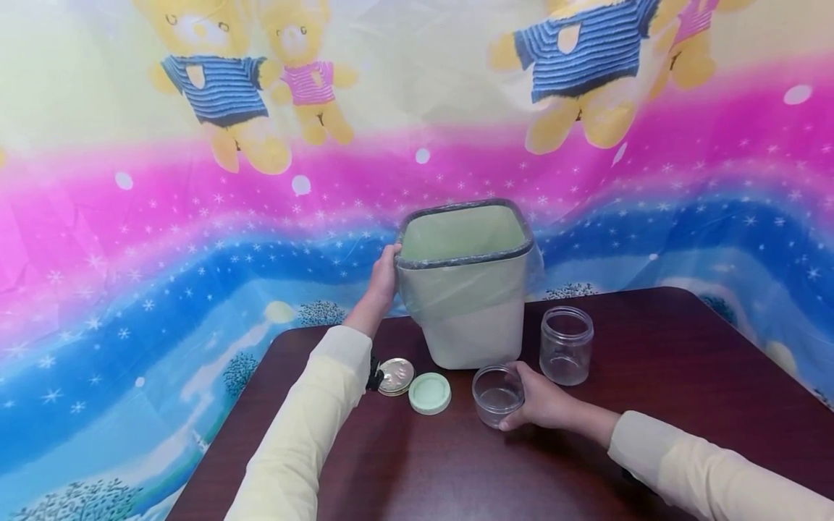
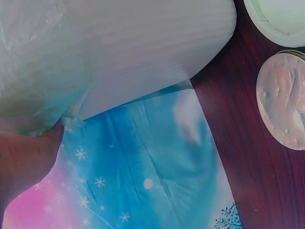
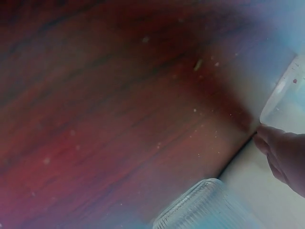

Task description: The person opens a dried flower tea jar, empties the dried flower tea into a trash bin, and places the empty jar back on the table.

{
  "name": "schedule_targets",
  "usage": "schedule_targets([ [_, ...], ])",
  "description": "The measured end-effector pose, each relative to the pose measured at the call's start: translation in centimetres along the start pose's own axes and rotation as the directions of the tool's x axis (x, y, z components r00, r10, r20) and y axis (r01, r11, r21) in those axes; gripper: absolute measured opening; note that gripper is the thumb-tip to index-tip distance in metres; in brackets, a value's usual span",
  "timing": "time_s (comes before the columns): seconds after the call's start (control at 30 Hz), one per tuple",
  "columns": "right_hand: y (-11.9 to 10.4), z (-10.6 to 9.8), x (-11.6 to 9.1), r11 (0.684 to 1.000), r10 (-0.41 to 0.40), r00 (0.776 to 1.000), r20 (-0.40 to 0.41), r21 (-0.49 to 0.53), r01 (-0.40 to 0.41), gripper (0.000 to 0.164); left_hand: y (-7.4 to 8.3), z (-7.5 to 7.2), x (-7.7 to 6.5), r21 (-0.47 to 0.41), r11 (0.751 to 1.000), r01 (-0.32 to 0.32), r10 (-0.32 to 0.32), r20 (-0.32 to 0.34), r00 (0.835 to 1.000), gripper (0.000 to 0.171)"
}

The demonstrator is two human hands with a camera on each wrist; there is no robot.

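My left hand (image 1: pixel 383 281) grips the left side of a light waste bin (image 1: pixel 478 329) just under its dark rim, where a thin clear plastic bag is folded over the outside. In the left wrist view, that hand's thumb side presses on the bag (image 2: pixel 43 90). Low at the front of the bin, my right hand (image 1: pixel 546 399) holds a short clear jar (image 1: pixel 493 407) by its right side, thumb in front and fingers behind. The jar has no lid, and its inside shows no contents. A taller clear open jar (image 1: pixel 565 354) stands right of the bin.
A pale green round lid (image 1: pixel 430 394) lies left of the short jar. Beside it are shiny metallic discs (image 1: pixel 397 376), close to my left wrist. The dark wooden table (image 1: pixel 423 477) ends at a patterned cloth backdrop (image 1: pixel 195 289) behind and on the left.
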State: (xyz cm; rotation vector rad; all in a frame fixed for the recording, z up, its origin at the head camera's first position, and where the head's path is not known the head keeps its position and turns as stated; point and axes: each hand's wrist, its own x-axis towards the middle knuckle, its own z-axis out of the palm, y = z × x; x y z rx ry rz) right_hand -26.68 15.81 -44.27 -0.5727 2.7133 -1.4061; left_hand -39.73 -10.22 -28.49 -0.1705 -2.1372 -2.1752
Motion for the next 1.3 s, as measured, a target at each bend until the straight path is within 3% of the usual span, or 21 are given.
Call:
schedule_targets([
  [0.2, -0.8, -0.7, 0.1, 0.999, 0.022, 1.000, -0.002, -0.039, -0.022, 0.101, 0.0, -0.4, -0.4, 0.026, 1.000, -0.010, 0.011, -0.012, 1.000, 0.059],
  [0.47, -1.8, -2.4, 0.2, 0.995, -0.043, 0.999, 0.007, 0.093, 0.042, 0.094, 0.1, -0.5, -0.7, 0.081, 0.996, -0.048, 0.051, -0.042, 0.998, 0.065],
  [0.83, -3.9, -5.4, 0.1, 0.973, -0.077, 0.997, -0.013, 0.216, 0.078, 0.089, 0.5, -0.9, -1.5, 0.073, 0.995, -0.063, 0.067, -0.054, 0.996, 0.066],
  [1.03, -5.1, -7.5, 0.2, 0.965, -0.107, 0.993, -0.056, 0.233, 0.117, 0.086, 0.4, -2.0, -1.9, 0.011, 0.999, -0.032, 0.032, -0.035, 0.999, 0.063],
  [1.3, -6.7, -10.7, 0.3, 0.966, -0.117, 0.987, -0.108, 0.217, 0.139, 0.086, 0.3, -3.9, -2.4, 0.034, 0.997, -0.066, 0.067, -0.010, 0.998, 0.064],
])
